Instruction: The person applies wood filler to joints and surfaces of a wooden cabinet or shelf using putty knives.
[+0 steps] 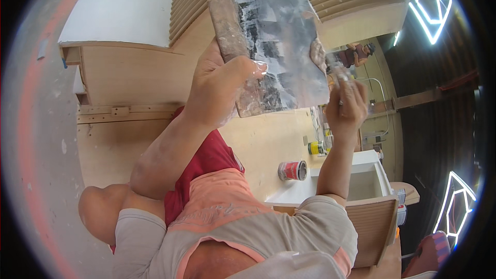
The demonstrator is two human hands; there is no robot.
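My left hand (pixel 219 85) holds up a flat rectangular board (pixel 289 36), its thumb on the face and the other fingers hidden behind. Black, grey and white smears cover the board's face, and a brown crust runs along its left side. A lump of pale brown putty (pixel 318 54) clings to the board's right edge. Close beside that edge is my right hand (pixel 349 101), fingers curled closed. Something thin and whitish shows at its fingertips, too blurred by motion to name.
A red can (pixel 292 170) stands on the light wooden surface (pixel 268 144), with a yellow can (pixel 315 148) farther right. A white box-like cabinet (pixel 369 175) and a ribbed brown panel (pixel 372 227) are at right. Ribbed panels (pixel 206 0) lie behind the board. Another person (pixel 356 54) is in the background.
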